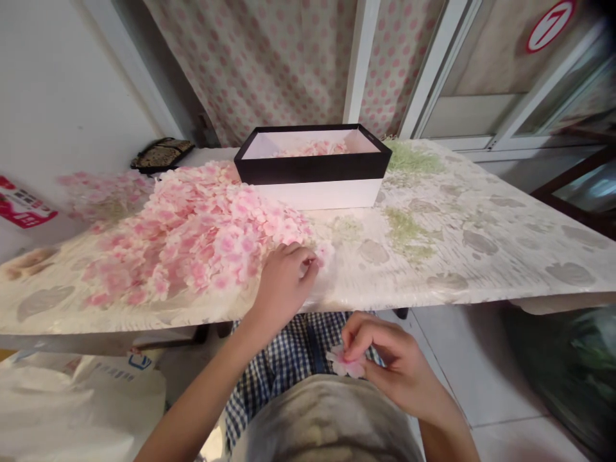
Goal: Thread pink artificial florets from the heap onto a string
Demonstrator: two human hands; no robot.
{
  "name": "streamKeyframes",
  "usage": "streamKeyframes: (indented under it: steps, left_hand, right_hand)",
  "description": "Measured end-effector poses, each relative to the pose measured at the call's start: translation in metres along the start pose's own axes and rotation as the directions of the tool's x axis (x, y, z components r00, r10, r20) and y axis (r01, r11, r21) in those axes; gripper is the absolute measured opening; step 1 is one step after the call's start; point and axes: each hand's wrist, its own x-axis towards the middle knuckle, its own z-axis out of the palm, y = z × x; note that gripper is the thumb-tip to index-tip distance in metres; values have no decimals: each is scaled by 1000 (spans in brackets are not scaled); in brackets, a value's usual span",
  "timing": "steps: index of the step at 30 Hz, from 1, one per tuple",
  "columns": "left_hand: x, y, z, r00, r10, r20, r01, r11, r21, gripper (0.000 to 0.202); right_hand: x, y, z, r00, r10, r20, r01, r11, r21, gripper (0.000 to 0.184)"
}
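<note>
Right hand [399,369] pinching a pink flower [342,362], left hand [286,285] curled against the pink flower heap [192,244] on the table [481,256], grip unclear.

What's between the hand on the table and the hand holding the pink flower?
In the head view, a strip of leaf-patterned tabletop and blue-and-white checked cloth lie between the left hand and right hand.
</note>
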Motion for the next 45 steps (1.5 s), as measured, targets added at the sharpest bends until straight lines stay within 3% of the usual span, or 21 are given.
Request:
streamKeyframes:
  steps: [3,5,11,14,21,23,26,30,37,41,45]
  left_hand:
    - [-9,3,-6,994,94,-57,-101,983,-150,12]
    - [-17,5,-11,977,195,-81,-205,967,-152,11]
    - [-38,10,-21,846,513,-148,-488,855,176,11]
    - [-43,10,-24,785,597,-164,-532,786,315,13]
    - [-46,8,-23,740,663,-111,-591,721,362,19]
    - [-49,11,-23,787,601,-139,-555,789,264,22]
    - [-53,21,-22,907,391,-157,-399,917,-21,18]
    - [-58,34,-18,978,176,-110,-203,924,-323,9]
    - [-56,33,-15,994,-43,99,100,708,-699,9]
    - [-59,28,-10,971,-133,200,240,569,-787,9]
    - [-61,27,-3,949,-227,219,301,439,-846,12]
  right_hand:
    - [1,-3,-2,999,-34,-22,33,999,-3,24]
    - [3,-5,-5,993,-95,-66,92,995,-43,25]
    - [7,-11,-13,958,-244,-149,207,951,-227,31]
    - [8,-13,-15,971,-221,-87,199,957,-210,34]
    - [5,-13,-16,990,-144,8,143,974,-176,33]
    - [3,-12,-14,991,-134,-1,131,972,-193,32]
    - [2,-13,-8,987,-163,5,160,956,-247,34]
    - [4,-14,-2,969,-244,25,236,900,-366,32]
    - [5,-12,4,959,-279,51,273,862,-427,33]
    - [6,-10,5,964,-261,55,265,917,-299,33]
    - [4,-8,4,982,-187,18,187,968,-166,32]
